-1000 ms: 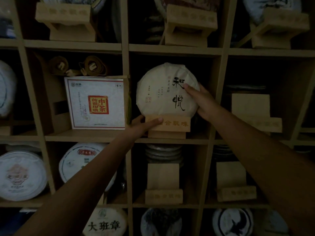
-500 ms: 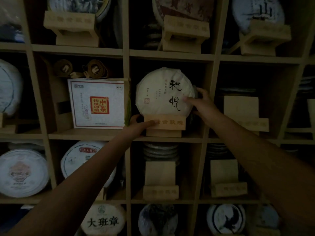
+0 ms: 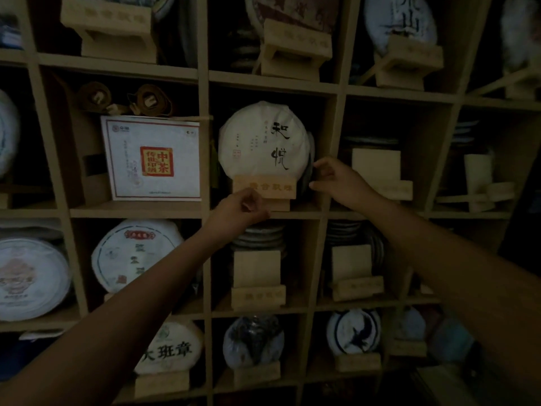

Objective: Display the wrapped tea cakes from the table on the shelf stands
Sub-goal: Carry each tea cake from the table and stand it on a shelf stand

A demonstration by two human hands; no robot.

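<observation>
The white-wrapped tea cake stands upright on its wooden stand in the middle compartment of the shelf — just right of a white square tea box. The left hand has its grip curled at the stand's lower left corner; whether it pinches the wood, I cannot tell. The right hand hovers beside the cake's right edge, grip loosely apart, holding nothing.

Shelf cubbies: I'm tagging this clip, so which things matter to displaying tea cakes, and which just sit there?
Job:
round white paper-wrapped tea cake
pale wooden stand under it
left hand
right hand
empty wooden stand

Bystanders:
square white box with red seal
brown rolled straps
</observation>
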